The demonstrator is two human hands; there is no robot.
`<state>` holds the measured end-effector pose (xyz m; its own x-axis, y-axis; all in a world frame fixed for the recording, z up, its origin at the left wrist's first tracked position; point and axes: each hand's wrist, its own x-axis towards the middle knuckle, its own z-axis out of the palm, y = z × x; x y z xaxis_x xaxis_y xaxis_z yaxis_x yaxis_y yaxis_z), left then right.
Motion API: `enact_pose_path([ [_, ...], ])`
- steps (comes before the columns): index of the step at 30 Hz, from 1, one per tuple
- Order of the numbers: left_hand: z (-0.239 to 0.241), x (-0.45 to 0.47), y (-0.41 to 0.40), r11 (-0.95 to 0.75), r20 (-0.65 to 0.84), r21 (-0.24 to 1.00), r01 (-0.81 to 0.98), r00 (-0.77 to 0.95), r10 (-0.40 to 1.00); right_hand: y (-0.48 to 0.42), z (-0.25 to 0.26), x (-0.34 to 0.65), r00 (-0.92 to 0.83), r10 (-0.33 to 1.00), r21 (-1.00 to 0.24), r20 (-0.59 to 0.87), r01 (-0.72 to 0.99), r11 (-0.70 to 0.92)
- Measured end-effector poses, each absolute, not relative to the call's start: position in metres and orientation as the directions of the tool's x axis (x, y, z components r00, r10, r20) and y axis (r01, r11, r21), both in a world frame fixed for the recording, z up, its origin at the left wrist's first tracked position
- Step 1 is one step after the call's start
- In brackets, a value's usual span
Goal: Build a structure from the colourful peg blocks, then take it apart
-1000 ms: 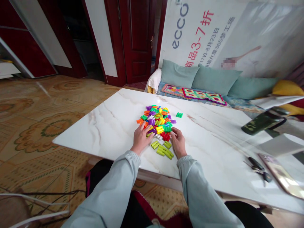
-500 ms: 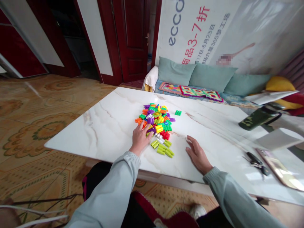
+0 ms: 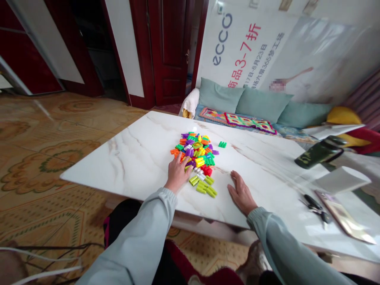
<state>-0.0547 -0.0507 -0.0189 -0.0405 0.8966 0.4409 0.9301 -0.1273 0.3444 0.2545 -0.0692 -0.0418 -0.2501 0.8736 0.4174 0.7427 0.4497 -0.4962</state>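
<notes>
Working at the near-left edge of the pile of blocks (image 3: 197, 152), we have our left hand (image 3: 177, 173) laid over the purple and yellow pieces there. Its fingers are loose and slightly curled, not closed round any one block as far as we can see. Our right hand (image 3: 240, 192) lies flat and spread on the bare marble table (image 3: 142, 158), a little apart from the pile and holding nothing. The heap sits near the middle of the table, with a few yellow-green blocks (image 3: 204, 187) loose on our side between the two hands and one green block (image 3: 222, 144) alone just beyond its far right. We judge the pieces light and slick on this polished top — a broad push would likely scatter them, so fingertip picks from the edge suit better than digging into the centre. The flat right hand could serve as a stop on that side. The scissors (image 3: 314, 204) and the bottle (image 3: 319, 154) lie well apart to the right — no hindrance.
</notes>
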Motion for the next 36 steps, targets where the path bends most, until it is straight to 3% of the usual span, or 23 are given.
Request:
enact_pose_path([
  [9,-0.023,-0.052,-0.047,-0.162,0.471,0.354,0.921,-0.026,0.882,-0.063,-0.061,0.257,-0.222,0.880,-0.519,0.419,0.737,0.433],
  [15,-0.026,-0.061,-0.044,-0.191,0.468,0.551,0.812,-0.111,0.877,-0.045,-0.039,0.248,-0.165,0.877,-0.559,0.451,0.714,0.422],
  [18,-0.027,-0.072,-0.042,-0.256,0.460,0.580,0.773,-0.051,0.887,-0.019,-0.007,0.230,-0.299,0.837,-0.535,0.458,0.660,0.528],
  [21,-0.027,-0.081,-0.041,-0.299,0.438,0.537,0.789,0.042,0.898,0.009,0.021,0.208,-0.423,0.850,-0.481,0.314,0.701,0.527],
  [24,-0.025,-0.084,-0.040,-0.246,0.450,0.450,0.858,0.020,0.893,0.029,0.033,0.188,-0.312,0.942,-0.436,0.120,0.836,0.333],
  [28,-0.021,-0.078,-0.041,-0.225,0.505,0.260,0.939,0.067,0.861,0.041,0.028,0.171,-0.150,0.988,-0.447,0.025,0.883,0.145],
  [32,-0.020,-0.069,-0.045,-0.301,0.567,0.109,0.947,0.189,0.802,0.044,0.013,0.166,-0.135,0.990,-0.633,0.025,0.765,0.121],
  [36,-0.022,-0.067,-0.046,-0.366,0.580,0.066,0.928,0.263,0.771,0.059,0.002,0.177,-0.149,0.989,-0.900,0.027,0.427,0.088],
])
